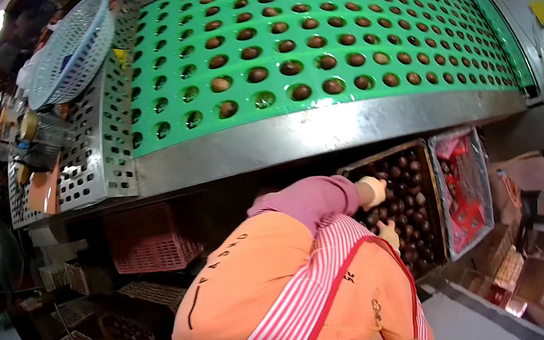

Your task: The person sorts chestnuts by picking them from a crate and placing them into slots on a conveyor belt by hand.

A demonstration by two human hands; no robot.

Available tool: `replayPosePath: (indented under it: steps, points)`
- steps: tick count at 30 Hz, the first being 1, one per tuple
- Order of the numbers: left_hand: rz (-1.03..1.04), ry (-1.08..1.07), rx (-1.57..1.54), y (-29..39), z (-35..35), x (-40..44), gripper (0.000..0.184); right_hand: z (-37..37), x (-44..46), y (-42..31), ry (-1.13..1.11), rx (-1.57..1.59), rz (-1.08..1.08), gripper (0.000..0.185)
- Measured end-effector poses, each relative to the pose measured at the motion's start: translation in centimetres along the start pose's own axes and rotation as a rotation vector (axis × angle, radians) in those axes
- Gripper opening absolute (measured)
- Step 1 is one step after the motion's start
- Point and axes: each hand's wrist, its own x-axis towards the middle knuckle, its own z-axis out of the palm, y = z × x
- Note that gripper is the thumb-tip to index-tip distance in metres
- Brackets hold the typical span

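Note:
Both hands reach down to the right into a crate (434, 202) filled with dark brown, egg-shaped pieces (404, 185). My left hand (374, 191), below a purple sleeve, lies over the crate's left side, its fingers stretched onto the pieces. Closer to my body, my right hand (388, 233) shows past the apron edge, with its fingers apart against the pieces. Whether either palm has a piece under it is hidden. Above the crate runs a green conveyor belt (208, 120) with rows of round holes. Brown pieces sit in most of its holes; the left columns hold none.
A metal rail (322, 131) edges the belt above the crate. Right of the crate stands a plastic-lined bin (485, 208) with red packaging. At left are a perforated metal stand (84, 163), a light blue basket (75, 51) and a pink crate (149, 244).

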Motion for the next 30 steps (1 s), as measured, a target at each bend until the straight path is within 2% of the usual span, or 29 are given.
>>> replayPosePath:
  steps: [1, 3, 4, 7, 8, 9, 11, 12, 14, 15, 16, 17, 18, 19, 20, 21, 22, 23, 24, 25, 27, 29, 30]
  points:
    - [0.091, 0.006, 0.071, -0.5, -0.1, -0.8, 0.071, -0.2, 0.0, -0.1, 0.007, -0.001, -0.011, 0.065]
    - [0.119, 0.078, -0.049, -1.3, 0.3, -1.6, 0.071, -1.1, -0.2, -0.9, -0.012, 0.042, -0.026, 0.065]
    - [0.183, 0.145, -0.180, -1.8, 0.0, -2.3, 0.070, -1.7, -0.5, -1.3, -0.021, 0.068, -0.013, 0.066]
    - [0.382, 0.373, -0.565, -3.6, -2.1, -6.8, 0.066, 1.7, 1.8, 3.5, 0.147, 0.209, -0.179, 0.068]
    - [0.405, 0.378, -0.713, -4.5, -3.6, -9.2, 0.062, 3.8, 4.0, 6.1, 0.017, 0.505, -0.098, 0.063]
    - [0.430, 0.384, -0.861, -5.9, -4.4, -11.6, 0.059, -0.1, 0.8, 3.0, -0.091, 0.905, -0.057, 0.058]
    - [0.456, 0.666, -1.069, -10.2, -3.7, -15.9, 0.055, -2.9, -1.5, 0.5, -0.102, 1.379, 0.025, 0.051]
    - [0.320, 0.622, -1.342, -11.8, -4.0, -20.2, 0.054, -3.9, -2.2, -0.2, 0.000, 1.427, 0.154, 0.052]
    - [0.191, 0.926, -1.460, -17.0, -1.9, -25.7, 0.058, -4.6, -1.5, -1.2, -0.142, 1.851, 0.095, 0.051]
    - [-0.021, 1.043, -1.469, -17.4, -2.4, -30.5, 0.062, -6.5, -1.2, -2.9, -0.169, 1.864, 0.044, 0.051]
    - [-0.031, 1.188, -1.513, -19.8, -0.8, -33.2, 0.049, -8.0, -0.4, -5.0, -0.191, 1.834, -0.024, 0.050]
    - [-0.131, 1.333, -1.523, -21.8, 0.6, -35.1, 0.050, -9.8, 0.5, -7.7, -0.213, 1.803, -0.094, 0.049]
    - [-0.183, 1.385, -1.454, -24.4, 2.5, -36.6, 0.060, -12.3, -0.3, -12.3, -0.150, 1.680, -0.187, 0.049]
    - [-0.319, 1.312, -1.520, -26.2, 4.0, -38.1, 0.059, -15.6, -1.0, -16.8, 0.004, 1.378, -0.153, 0.046]
    - [-0.466, 1.111, -1.561, -27.7, 4.9, -39.5, 0.058, -15.3, 1.3, -18.9, -0.006, 1.319, -0.303, 0.048]
    - [-0.563, 1.156, -1.372, -29.1, 5.8, -39.4, 0.060, -16.6, 1.5, -22.4, -0.049, 1.228, -0.381, 0.050]
    - [-0.673, 1.188, -1.182, -30.5, 6.7, -39.4, 0.062, -15.9, 4.5, -24.4, 0.020, 1.066, -0.510, 0.051]
    - [-0.794, 1.294, -0.720, -31.4, 7.3, -38.9, 0.064, -16.0, 6.6, -27.5, 0.299, 0.643, -0.751, 0.052]
    - [-0.887, 1.218, -0.695, -30.0, 4.9, -40.0, 0.066, -17.2, 5.7, -31.5, 0.295, 0.485, -0.730, 0.055]
    - [-0.987, 1.240, -0.478, -29.2, 3.5, -40.6, 0.059, -16.7, 7.0, -34.1, 0.462, 0.269, -0.860, 0.055]
    - [-1.151, 1.102, -0.415, -28.8, 0.2, -42.0, 0.048, -16.0, 7.4, -39.5, 0.434, 0.060, -0.822, 0.047]
    - [-1.109, 1.009, -0.189, -31.5, 0.4, -41.9, 0.036, -15.8, 7.6, -43.5, 0.288, -0.260, -0.743, 0.039]
    - [-1.099, 0.820, -0.150, -32.7, -0.1, -41.3, 0.034, -14.0, 10.3, -43.6, 0.303, -0.343, -0.754, 0.032]
